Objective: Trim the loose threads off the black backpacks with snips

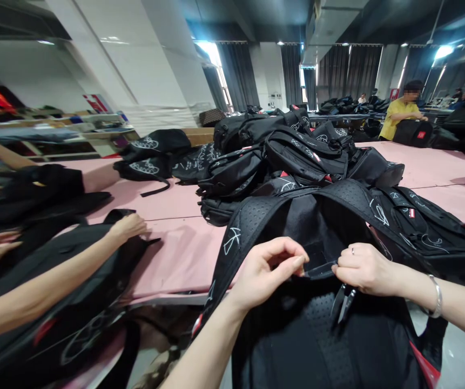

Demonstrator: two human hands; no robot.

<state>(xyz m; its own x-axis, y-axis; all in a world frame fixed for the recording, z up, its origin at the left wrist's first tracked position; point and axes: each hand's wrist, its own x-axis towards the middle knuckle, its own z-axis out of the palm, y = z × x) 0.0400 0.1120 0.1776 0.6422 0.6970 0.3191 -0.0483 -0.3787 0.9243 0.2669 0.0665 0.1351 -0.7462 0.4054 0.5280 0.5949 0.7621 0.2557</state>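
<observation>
Black backpack (321,335) is directly in front of the person, at the near side of the pink bench (175,265), its back panel facing the person and its mouth open; what supports it from below I cannot tell. To the left of the backpack, a co-worker's arm (70,266) reaches across another black bag (86,292). At the backpack's mouth, the left hand (267,270) has thumb and forefinger close together; whether they pinch the edge, I cannot tell. Beyond the backpack rises a pile of black bags (305,156). The right hand (364,269) is closed on the mouth's edge, and a two-pronged item (346,305) hangs below it, perhaps snips or zip pulls. To the right of the backpack lies a second backpack (435,229). In my judgement, the step in hand is careful handling of this edge; the next move calls for the right hand to hold it taut, and for precise left fingertips.
</observation>
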